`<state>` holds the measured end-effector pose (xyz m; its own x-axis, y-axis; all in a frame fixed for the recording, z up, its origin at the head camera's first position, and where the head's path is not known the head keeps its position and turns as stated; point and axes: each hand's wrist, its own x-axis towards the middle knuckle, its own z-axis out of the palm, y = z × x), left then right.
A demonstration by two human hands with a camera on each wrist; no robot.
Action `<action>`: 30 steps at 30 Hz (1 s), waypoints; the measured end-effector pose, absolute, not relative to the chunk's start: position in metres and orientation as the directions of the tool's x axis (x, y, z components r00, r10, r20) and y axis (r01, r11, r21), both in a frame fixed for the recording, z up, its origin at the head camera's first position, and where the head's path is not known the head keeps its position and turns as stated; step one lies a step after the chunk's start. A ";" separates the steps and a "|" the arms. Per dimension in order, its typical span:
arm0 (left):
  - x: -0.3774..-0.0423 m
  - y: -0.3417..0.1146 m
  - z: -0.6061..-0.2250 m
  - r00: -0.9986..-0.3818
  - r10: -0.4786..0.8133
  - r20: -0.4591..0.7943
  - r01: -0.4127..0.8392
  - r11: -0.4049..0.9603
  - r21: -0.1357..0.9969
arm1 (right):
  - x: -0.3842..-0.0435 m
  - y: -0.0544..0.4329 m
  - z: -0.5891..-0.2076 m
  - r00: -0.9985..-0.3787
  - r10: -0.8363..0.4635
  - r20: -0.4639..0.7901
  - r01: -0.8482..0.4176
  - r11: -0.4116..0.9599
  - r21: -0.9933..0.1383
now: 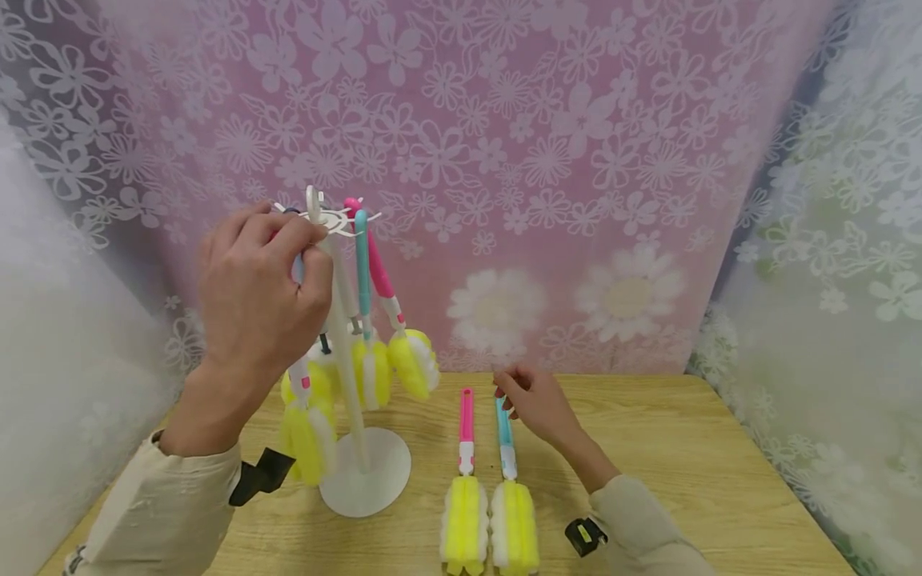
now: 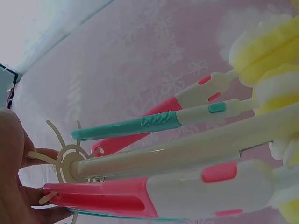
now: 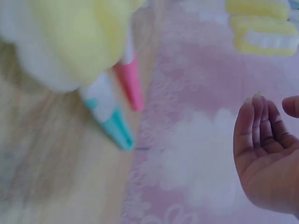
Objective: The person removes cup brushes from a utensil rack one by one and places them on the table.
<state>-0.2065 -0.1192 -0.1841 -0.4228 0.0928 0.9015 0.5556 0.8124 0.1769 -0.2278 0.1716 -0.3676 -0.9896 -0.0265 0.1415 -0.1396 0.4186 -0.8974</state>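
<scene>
A white stand with a ring of hooks carries several hanging sponge brushes with yellow and white heads. My left hand is at its top, fingers curled around the hooks and the upper end of a pink-handled brush. That handle's end meets a hook beside my fingertips. Behind hang a teal-handled brush and another pink one. On the table lie a pink-handled brush and a teal-handled brush. My right hand hovers by the teal handle's end, fingers loosely bent, holding nothing.
The wooden table bears the stand's round white base. A pink flowered curtain hangs along the table's back edge, and pale flowered sheets close in both sides.
</scene>
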 end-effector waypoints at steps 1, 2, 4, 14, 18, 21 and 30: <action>-0.206 -0.120 -0.184 -0.424 0.100 0.900 0.556 0.814 0.171 | -0.228 0.169 -0.364 -0.985 -0.053 0.162 -0.170 0.402 -0.900; -0.206 -0.120 -0.184 -0.427 0.106 0.898 0.555 0.815 0.167 | -0.228 0.166 -0.360 -0.979 -0.085 0.184 -0.202 0.382 -0.902; -0.205 -0.121 -0.184 -0.439 0.117 0.891 0.552 0.818 0.164 | -0.227 0.159 -0.353 -0.963 -0.148 0.225 -0.264 0.349 -0.899; -0.208 -0.122 -0.180 -0.456 0.125 0.881 0.567 0.804 0.179 | -0.223 0.126 -0.321 -0.907 -0.272 0.322 -0.397 0.293 -0.870; -0.210 -0.120 -0.181 -0.477 0.099 0.873 0.560 0.800 0.215 | -0.222 0.115 -0.310 -0.888 -0.296 0.350 -0.429 0.264 -0.864; -0.212 -0.118 -0.183 -0.478 0.080 0.875 0.559 0.796 0.233 | -0.222 0.104 -0.301 -0.881 -0.306 0.361 -0.441 0.252 -0.862; -0.218 -0.108 -0.188 -0.387 0.026 0.922 0.562 0.799 0.214 | -0.231 0.064 -0.285 -0.840 -0.330 0.431 -0.515 0.234 -0.825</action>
